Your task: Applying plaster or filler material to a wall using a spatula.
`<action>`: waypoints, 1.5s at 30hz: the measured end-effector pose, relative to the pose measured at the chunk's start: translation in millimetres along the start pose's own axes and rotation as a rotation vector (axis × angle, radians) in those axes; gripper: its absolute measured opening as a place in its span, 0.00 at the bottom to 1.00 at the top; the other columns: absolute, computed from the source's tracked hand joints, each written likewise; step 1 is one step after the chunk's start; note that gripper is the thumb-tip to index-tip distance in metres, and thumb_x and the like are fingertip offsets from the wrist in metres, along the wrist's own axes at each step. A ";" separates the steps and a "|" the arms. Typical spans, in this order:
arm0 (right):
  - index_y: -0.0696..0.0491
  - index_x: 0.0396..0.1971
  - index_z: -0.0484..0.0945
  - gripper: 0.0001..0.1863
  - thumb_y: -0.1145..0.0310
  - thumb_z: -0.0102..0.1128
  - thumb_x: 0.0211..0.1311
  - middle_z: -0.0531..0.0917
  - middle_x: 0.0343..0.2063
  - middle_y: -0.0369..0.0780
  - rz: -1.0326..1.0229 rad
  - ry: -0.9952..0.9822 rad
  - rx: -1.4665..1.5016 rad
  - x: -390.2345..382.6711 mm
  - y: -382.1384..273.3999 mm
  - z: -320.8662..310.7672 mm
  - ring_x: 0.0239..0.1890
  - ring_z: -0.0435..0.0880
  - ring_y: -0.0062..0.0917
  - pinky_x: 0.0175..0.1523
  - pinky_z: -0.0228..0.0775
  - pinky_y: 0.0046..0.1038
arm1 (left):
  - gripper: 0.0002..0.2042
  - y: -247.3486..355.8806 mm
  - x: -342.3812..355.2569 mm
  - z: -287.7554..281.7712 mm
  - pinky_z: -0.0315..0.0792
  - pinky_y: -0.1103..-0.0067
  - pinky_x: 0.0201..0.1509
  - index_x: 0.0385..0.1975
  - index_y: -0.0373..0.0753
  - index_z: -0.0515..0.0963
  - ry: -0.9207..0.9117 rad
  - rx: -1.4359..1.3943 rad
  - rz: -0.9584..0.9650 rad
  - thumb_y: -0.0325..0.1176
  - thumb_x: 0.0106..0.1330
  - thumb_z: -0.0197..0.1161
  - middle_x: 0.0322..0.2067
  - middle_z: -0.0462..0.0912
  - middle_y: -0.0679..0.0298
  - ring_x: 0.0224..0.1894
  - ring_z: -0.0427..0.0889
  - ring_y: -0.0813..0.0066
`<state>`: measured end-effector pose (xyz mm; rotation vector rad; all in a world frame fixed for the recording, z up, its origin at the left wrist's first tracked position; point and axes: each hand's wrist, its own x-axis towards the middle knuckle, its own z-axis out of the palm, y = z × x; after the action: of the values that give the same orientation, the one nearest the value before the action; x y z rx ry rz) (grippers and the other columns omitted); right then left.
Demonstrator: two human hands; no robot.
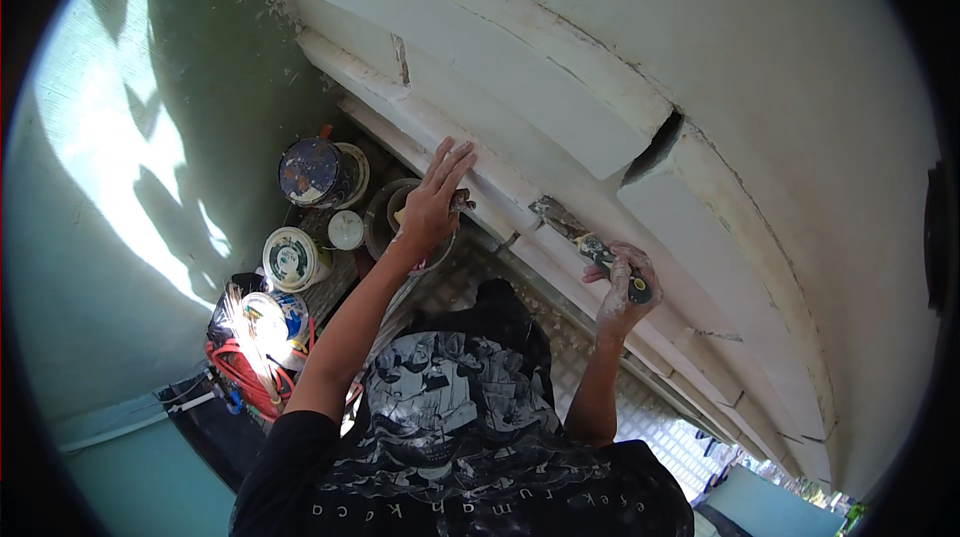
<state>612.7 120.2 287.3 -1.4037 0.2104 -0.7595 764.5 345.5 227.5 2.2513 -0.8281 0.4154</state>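
My right hand grips the dark handle of a putty knife. Its smeared metal blade lies against the edge of a pale stepped moulding on the wall. My left hand is stretched out with fingers apart, the fingertips at the moulding's lower band. A small dark, dirty lump shows beside that hand's thumb side; I cannot make out what it is. Under the left hand stands a round bucket, partly hidden by the forearm. Whitish dust coats both hands.
A wide dark gap splits the upper moulding. At left stand a stained paint pail, a white-lidded tub and a small pale-lidded pot. A red hose lies coiled near a sunlit green wall.
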 end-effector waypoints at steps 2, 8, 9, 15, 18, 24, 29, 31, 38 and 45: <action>0.65 0.32 0.75 0.05 0.81 0.51 0.58 0.77 0.34 0.48 -0.005 -0.001 -0.026 1.8 5.3 3.9 0.22 0.80 0.28 0.22 0.74 0.23 | 0.35 -2.1 1.3 0.1 0.76 0.73 0.46 0.58 0.44 0.64 -0.003 0.014 0.010 0.17 0.44 0.59 0.60 0.65 0.67 0.66 0.57 0.60; 0.65 0.30 0.77 0.05 0.80 0.53 0.58 0.77 0.31 0.44 -0.027 -0.012 -0.101 -0.8 16.9 23.4 0.20 0.79 0.23 0.21 0.72 0.20 | 0.35 -2.3 -0.4 3.2 0.76 0.73 0.46 0.58 0.44 0.64 0.023 0.001 0.024 0.16 0.43 0.57 0.60 0.65 0.67 0.66 0.57 0.60; 0.65 0.30 0.77 0.05 0.80 0.53 0.58 0.77 0.31 0.44 -0.023 -0.010 -0.100 -4.6 12.3 20.4 0.20 0.79 0.23 0.21 0.72 0.20 | 0.35 -3.1 -2.4 1.6 0.76 0.73 0.46 0.58 0.44 0.64 0.019 -0.001 0.017 0.16 0.43 0.57 0.60 0.65 0.67 0.66 0.57 0.60; 0.65 0.29 0.76 0.05 0.80 0.51 0.59 0.76 0.30 0.45 -0.206 -0.013 -0.135 -2.2 39.6 11.9 0.18 0.77 0.24 0.18 0.66 0.19 | 0.36 2.7 1.8 5.8 0.77 0.74 0.45 0.58 0.44 0.64 0.032 -0.007 0.016 0.15 0.42 0.56 0.60 0.64 0.67 0.66 0.56 0.60; 0.65 0.28 0.76 0.05 0.80 0.51 0.58 0.75 0.29 0.44 -0.161 -0.055 -0.127 -3.8 35.5 17.1 0.17 0.75 0.22 0.18 0.65 0.18 | 0.36 2.2 2.8 5.1 0.77 0.74 0.45 0.58 0.44 0.64 0.034 -0.022 0.005 0.15 0.42 0.55 0.61 0.64 0.67 0.66 0.56 0.60; 0.62 0.28 0.77 0.03 0.81 0.54 0.53 0.78 0.31 0.43 -0.051 -0.046 -0.065 -10.3 5.2 -1.3 0.24 0.78 0.22 0.22 0.72 0.19 | 0.34 -1.4 -2.6 2.7 0.76 0.73 0.46 0.58 0.44 0.63 0.030 0.008 -0.003 0.17 0.45 0.56 0.61 0.64 0.67 0.66 0.56 0.58; 0.64 0.28 0.77 0.05 0.77 0.55 0.57 0.75 0.29 0.42 -0.174 -0.077 -0.100 -1.2 42.1 25.6 0.18 0.76 0.22 0.17 0.64 0.18 | 0.34 1.9 1.4 6.4 0.76 0.72 0.47 0.58 0.44 0.63 0.036 -0.009 -0.006 0.17 0.45 0.57 0.61 0.63 0.67 0.66 0.56 0.59; 0.61 0.28 0.77 0.04 0.79 0.54 0.54 0.79 0.27 0.43 -0.125 -0.101 -0.132 -1.3 27.2 30.3 0.26 0.78 0.22 0.22 0.73 0.20 | 0.34 -0.4 -2.2 4.6 0.76 0.72 0.47 0.58 0.44 0.63 0.034 0.002 -0.001 0.17 0.45 0.57 0.61 0.63 0.67 0.66 0.56 0.59; 0.62 0.24 0.77 0.03 0.79 0.54 0.52 0.78 0.24 0.42 -0.267 0.008 -0.163 -3.3 40.8 16.0 0.26 0.76 0.25 0.19 0.70 0.21 | 0.36 8.4 3.4 0.9 0.76 0.73 0.47 0.59 0.44 0.63 -0.027 -0.009 -0.018 0.17 0.43 0.58 0.61 0.63 0.67 0.67 0.54 0.59; 0.61 0.23 0.75 0.05 0.79 0.51 0.55 0.78 0.23 0.42 -0.196 -0.055 -0.205 -4.0 11.0 14.3 0.25 0.75 0.24 0.17 0.70 0.21 | 0.37 -0.1 -3.1 2.5 0.76 0.72 0.48 0.59 0.44 0.62 0.039 -0.014 -0.015 0.15 0.42 0.57 0.61 0.62 0.66 0.67 0.54 0.59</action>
<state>621.6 133.9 278.5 -1.6545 0.1108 -0.8777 762.4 345.2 224.1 2.2280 -0.7910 0.4435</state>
